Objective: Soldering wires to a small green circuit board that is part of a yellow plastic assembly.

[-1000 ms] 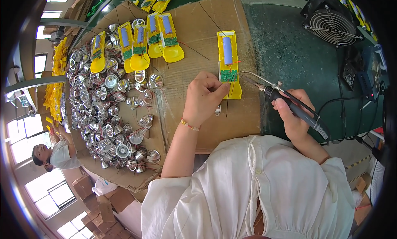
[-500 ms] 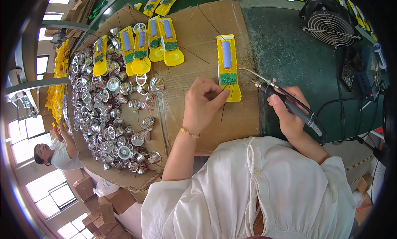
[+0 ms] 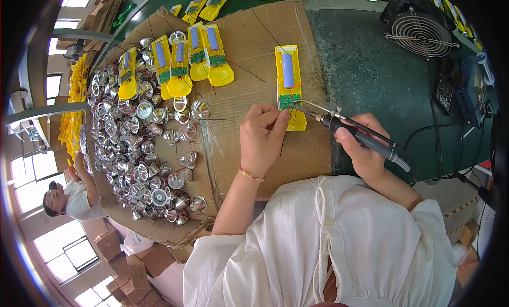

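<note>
Seemingly pinching a black wire between closed left fingers, gripping a soldering iron in wrapped right fingers: best to steady the wire against the green circuit board and heat briefly, well clear of the pinch. Note yellow housing at 1 o'clock, containing that board plus blue cylindrical cell; at 9 o'clock, silvery reflectors heaped on cardboard.

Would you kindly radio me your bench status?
Right hand gripping soldering iron near green circuit board; left hand partly covering yellow flashlight housing; housing on cardboard.
</note>
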`<action>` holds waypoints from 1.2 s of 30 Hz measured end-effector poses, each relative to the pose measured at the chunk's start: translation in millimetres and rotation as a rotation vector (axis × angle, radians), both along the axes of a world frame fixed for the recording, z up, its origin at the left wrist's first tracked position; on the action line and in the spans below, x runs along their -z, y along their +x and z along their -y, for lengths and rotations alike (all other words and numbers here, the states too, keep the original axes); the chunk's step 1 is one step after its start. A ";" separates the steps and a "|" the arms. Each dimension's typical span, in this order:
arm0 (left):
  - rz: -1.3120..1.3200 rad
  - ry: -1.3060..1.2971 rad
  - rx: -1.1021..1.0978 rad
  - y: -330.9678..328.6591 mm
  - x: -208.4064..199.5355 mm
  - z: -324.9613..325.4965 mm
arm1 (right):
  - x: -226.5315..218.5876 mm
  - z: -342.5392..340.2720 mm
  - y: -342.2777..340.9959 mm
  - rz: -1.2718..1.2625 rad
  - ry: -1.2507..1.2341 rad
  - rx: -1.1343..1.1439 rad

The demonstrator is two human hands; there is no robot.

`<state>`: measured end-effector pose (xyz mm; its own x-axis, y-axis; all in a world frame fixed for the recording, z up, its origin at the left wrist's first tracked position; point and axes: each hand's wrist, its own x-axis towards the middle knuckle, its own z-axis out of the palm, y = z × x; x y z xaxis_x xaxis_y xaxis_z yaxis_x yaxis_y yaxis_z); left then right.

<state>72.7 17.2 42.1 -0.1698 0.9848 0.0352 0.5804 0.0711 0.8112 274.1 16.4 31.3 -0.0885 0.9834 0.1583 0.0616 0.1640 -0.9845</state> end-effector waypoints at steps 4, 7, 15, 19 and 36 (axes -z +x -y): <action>-0.027 0.013 -0.009 0.0 3.1 -0.4 | -2.5 -3.1 -2.3 0.024 -0.011 -0.042; -0.025 0.027 -0.016 -0.1 5.8 -0.8 | -1.0 -5.3 -5.6 -0.018 -0.077 -0.059; 0.005 0.040 -0.028 -0.4 8.6 -1.5 | -3.8 -9.9 -8.9 -0.095 -0.084 -0.036; 0.024 0.022 -0.031 -1.3 9.2 -1.5 | -9.3 -13.8 -9.0 0.134 0.187 -0.128; 0.004 0.007 -0.034 -2.1 6.6 0.6 | 5.9 -0.8 33.7 -0.059 -0.003 0.040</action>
<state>70.6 16.7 35.5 -0.2035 0.9782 0.0419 0.5747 0.0848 0.8139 307.8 17.2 25.4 -0.0400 0.9864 0.1593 0.0098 0.1598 -0.9871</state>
